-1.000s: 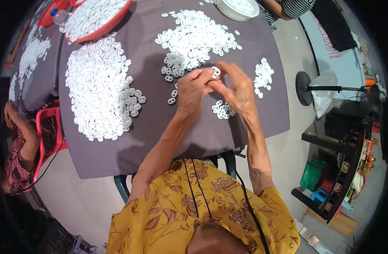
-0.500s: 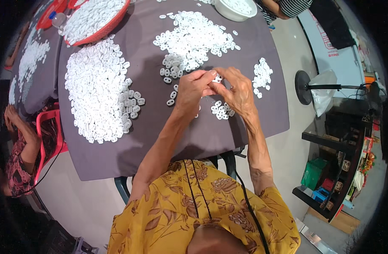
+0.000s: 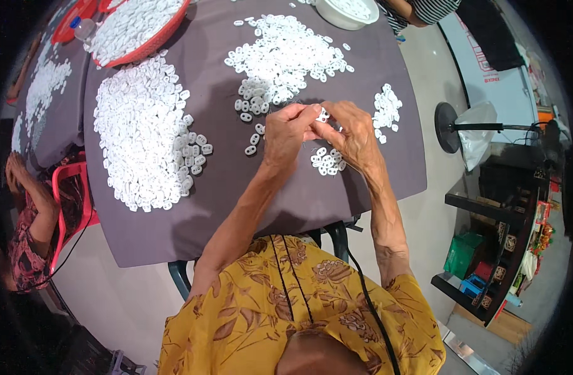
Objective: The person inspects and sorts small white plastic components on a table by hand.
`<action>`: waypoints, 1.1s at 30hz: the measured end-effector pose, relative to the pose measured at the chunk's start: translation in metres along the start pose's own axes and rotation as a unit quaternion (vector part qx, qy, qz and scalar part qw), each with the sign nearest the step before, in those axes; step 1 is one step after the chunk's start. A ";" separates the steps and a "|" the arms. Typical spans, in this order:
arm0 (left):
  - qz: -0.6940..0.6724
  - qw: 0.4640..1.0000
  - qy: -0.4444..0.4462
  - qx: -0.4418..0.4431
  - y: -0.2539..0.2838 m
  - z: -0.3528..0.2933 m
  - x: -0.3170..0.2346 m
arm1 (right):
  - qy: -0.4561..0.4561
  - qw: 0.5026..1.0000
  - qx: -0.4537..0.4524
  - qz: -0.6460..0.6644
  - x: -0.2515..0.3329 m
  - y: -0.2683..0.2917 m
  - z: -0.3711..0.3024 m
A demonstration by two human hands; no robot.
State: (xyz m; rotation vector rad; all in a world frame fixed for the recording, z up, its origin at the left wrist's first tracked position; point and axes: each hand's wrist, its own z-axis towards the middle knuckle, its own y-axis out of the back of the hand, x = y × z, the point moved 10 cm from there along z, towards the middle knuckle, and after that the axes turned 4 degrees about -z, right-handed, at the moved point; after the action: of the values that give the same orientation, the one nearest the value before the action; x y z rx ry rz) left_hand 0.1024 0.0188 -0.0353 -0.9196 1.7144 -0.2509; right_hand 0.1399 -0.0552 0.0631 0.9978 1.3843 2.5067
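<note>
Between the fingertips of both hands is a small white oval piece with dark holes (image 3: 322, 115), partly covered by fingers. My left hand (image 3: 285, 134) pinches it from the left, thumb on top. From the right, my right hand (image 3: 354, 131) grips it with thumb and bent fingers. Just below the right hand lies a small cluster of similar white pieces (image 3: 327, 161). Beyond the hands spreads a wide pile of them (image 3: 286, 56), with a few strays beside my left wrist.
A large heap of white pieces (image 3: 139, 134) covers the left of the grey-clothed table (image 3: 227, 169). A small pile (image 3: 386, 107) sits at right. At the back are a full red basket (image 3: 167, 39) and white bowl (image 3: 346, 22). Other people's arms (image 3: 33, 187) show at the edges.
Both hands stay at nearly the same place, still holding the piece. The right hand's fingers and the forearms have shifted slightly. The piles look unchanged.
</note>
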 end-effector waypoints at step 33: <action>0.015 1.000 0.016 0.014 -0.004 -0.005 -0.002 | 0.068 0.997 0.017 -0.042 0.007 -0.002 -0.001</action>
State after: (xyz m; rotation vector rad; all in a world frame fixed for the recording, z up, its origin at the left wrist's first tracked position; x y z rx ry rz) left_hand 0.0994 0.0161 -0.0296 -0.8732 1.7489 -0.2703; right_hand 0.1336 -0.0524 0.0645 0.7685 1.4772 2.5386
